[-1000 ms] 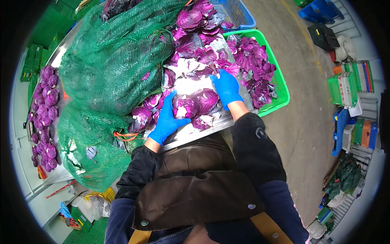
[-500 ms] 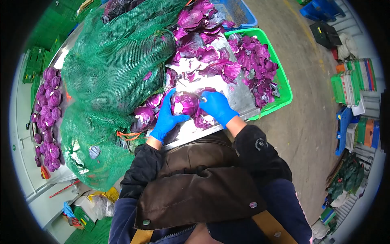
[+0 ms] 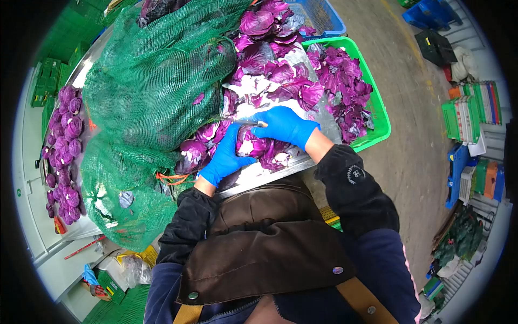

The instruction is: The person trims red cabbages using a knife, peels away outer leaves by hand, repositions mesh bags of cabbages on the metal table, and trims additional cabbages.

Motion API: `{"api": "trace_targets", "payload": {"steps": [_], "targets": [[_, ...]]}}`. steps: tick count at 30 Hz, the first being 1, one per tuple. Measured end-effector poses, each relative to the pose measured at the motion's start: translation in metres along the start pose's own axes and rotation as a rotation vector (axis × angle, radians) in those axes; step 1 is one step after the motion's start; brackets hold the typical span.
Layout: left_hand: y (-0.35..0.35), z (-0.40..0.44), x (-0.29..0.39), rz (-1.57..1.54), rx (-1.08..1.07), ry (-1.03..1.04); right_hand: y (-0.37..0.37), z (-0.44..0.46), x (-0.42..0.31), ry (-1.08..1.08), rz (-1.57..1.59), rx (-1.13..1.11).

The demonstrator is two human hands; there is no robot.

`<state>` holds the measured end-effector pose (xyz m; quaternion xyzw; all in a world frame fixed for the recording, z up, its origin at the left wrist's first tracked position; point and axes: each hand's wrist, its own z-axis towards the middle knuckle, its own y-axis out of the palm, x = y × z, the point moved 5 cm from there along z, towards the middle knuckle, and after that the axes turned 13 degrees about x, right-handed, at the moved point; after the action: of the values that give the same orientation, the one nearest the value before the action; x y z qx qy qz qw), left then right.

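At the far left, a long patch of purple heads point(image 3: 69, 135) lay close together on a pale bench point(image 3: 86, 229). Next came the green net point(image 3: 162, 92), bulging over its load, with an orange string point(image 3: 171, 177) near its lower right part. Right of the string, the left hand point(image 3: 222, 161), gloved in blue, was half open in a wide curve, thumb below and fingers above, cupping the cabbage point(image 3: 249, 144) from its left side. The cabbage sat low over the metal table point(image 3: 319, 121), near its front edge, between the two hands. The right hand point(image 3: 286, 127), also gloved in blue, was closed around what looked like a knife point(image 3: 261, 124), just above the cabbage; the blade was too blurred to make out. Loose leaves point(image 3: 280, 73) covered much of the table beyond the hands. Past its right edge stood the green crate point(image 3: 382, 116), heaped with more leaves, and a blue crate point(image 3: 334, 19) stood just beyond that.
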<state>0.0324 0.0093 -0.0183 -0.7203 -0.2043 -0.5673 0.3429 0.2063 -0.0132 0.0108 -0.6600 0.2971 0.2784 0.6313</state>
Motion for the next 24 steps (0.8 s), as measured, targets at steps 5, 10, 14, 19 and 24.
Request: {"api": "trace_targets", "payload": {"steps": [5,10,14,19,24], "targets": [[0.002,-0.005,0.007,0.016,0.029,0.083,0.023,0.016,0.064,0.037,-0.149,0.278],[-0.007,-0.004,-0.007,0.028,0.079,0.08,0.01,-0.014,0.07,0.306,-0.369,0.348],[-0.004,0.011,0.006,-0.013,0.004,0.044,-0.02,-0.011,-0.011,0.128,0.196,0.321],[0.007,-0.005,0.003,-0.051,0.426,-0.029,0.003,-0.014,0.02,0.197,0.334,0.304],[0.029,0.009,0.004,0.081,0.537,0.009,0.009,-0.022,0.032,0.274,0.135,0.529]]}}
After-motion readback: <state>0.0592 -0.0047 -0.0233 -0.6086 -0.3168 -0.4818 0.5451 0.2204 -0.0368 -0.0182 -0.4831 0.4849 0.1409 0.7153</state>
